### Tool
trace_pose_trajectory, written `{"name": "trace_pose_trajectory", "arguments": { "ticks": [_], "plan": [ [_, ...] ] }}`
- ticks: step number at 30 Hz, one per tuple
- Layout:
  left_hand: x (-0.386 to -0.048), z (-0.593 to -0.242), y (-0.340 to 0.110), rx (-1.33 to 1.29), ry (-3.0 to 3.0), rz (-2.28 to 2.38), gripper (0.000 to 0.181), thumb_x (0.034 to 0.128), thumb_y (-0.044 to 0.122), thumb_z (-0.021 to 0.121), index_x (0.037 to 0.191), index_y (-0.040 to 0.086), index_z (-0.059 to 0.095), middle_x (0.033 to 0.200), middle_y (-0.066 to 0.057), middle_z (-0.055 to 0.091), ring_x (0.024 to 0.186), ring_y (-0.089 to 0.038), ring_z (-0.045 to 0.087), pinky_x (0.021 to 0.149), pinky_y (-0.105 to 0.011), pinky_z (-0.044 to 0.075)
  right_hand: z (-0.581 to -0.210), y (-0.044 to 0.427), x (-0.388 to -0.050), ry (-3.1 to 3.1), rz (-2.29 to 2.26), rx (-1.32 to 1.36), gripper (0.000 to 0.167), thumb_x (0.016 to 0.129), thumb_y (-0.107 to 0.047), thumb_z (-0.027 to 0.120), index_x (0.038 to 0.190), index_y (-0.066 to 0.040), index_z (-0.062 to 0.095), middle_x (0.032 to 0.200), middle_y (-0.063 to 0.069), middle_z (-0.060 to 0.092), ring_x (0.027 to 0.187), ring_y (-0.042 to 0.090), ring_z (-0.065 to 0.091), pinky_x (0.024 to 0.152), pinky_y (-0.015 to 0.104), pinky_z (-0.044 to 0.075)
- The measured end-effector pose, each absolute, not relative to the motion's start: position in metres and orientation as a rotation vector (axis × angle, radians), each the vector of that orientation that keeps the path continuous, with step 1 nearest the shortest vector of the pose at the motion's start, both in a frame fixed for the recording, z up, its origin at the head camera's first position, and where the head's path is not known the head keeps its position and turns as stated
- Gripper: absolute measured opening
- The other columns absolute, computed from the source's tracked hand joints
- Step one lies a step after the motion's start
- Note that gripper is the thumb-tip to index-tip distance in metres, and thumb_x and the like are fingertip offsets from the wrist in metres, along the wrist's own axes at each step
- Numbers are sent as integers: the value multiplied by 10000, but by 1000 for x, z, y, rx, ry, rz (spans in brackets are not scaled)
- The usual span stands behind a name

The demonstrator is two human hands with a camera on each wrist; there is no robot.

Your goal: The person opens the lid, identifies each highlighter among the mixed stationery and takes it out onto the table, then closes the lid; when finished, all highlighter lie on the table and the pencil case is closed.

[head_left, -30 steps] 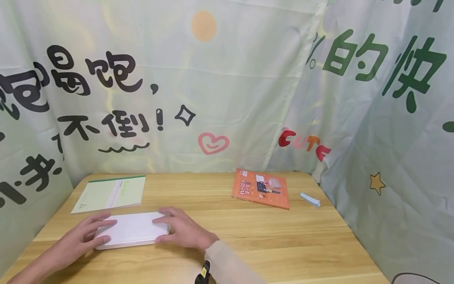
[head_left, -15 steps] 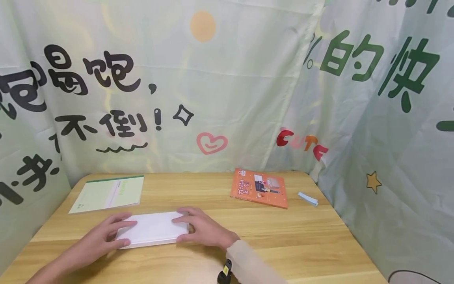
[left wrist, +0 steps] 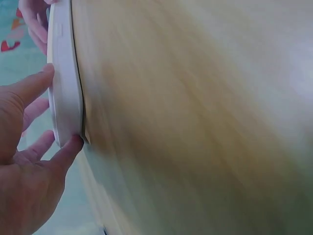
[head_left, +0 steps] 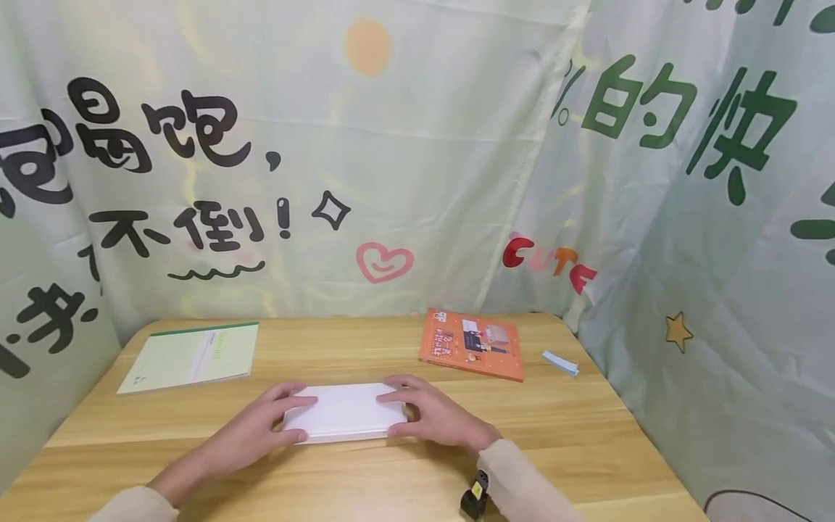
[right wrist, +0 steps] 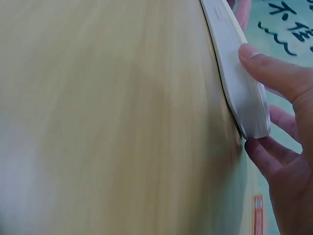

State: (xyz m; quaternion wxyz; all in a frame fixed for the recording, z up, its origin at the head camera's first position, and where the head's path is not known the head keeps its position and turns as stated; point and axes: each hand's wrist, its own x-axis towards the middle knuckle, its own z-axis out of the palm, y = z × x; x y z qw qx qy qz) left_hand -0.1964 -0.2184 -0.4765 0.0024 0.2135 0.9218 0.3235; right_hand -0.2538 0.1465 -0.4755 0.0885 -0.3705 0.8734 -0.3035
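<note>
A flat white case (head_left: 346, 413) with rounded corners lies on the wooden table (head_left: 339, 486), near the middle in the head view. My left hand (head_left: 251, 431) grips its left end, thumb at the near edge and fingers over the top and far side. At the opposite end my right hand (head_left: 440, 415) holds it in the same way. Both wrist views show the long side of the case, with a small raised mark on it and the thumb of each hand pressing near the end. The underside of the case is hidden.
A pale green notebook (head_left: 192, 357) lies at the back left of the table. Toward the back right is an orange book (head_left: 472, 344), with a small light-blue strip (head_left: 559, 362) beside it. A printed cloth (head_left: 417, 167) hangs behind and along the sides.
Both hands have moved the white case to the right along the table, from near the notebook to the middle. Their hold on its ends stays the same. The view has shifted slightly.
</note>
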Motion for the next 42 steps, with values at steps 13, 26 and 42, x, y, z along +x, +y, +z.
{"name": "trace_pose_trajectory", "arguments": {
  "ticks": [13, 26, 42],
  "plan": [
    [-218, -477, -181, 813, 2846, 1008, 664, 927, 429, 874, 1496, 156, 668, 1590, -183, 513, 1404, -396, 562, 1094, -546, 537, -475, 186, -262, 2606, -917, -1041, 592, 954, -452, 839, 1498, -282, 680, 1722, -11, 450, 1592, 310, 426, 1290, 618, 349],
    [-219, -471, -184, 887, 2803, 889, 766, 891, 336, 916, 1571, 180, 600, 1649, -190, 477, 1483, -446, 472, 1163, -681, 440, -473, 181, -264, 2600, -776, -1090, 710, 945, -445, 860, 1588, -331, 581, 1753, 37, 397, 1604, 306, 392, 1273, 608, 382],
    [-228, -467, -190, 1056, 2872, 731, 724, 887, 471, 897, 1474, 99, 693, 1547, -233, 618, 1392, -467, 619, 1117, -660, 517, -474, 180, -259, 2658, -695, -1144, 669, 984, -420, 823, 1596, -317, 574, 1732, 27, 411, 1565, 264, 436, 1256, 530, 436]
  ]
}}
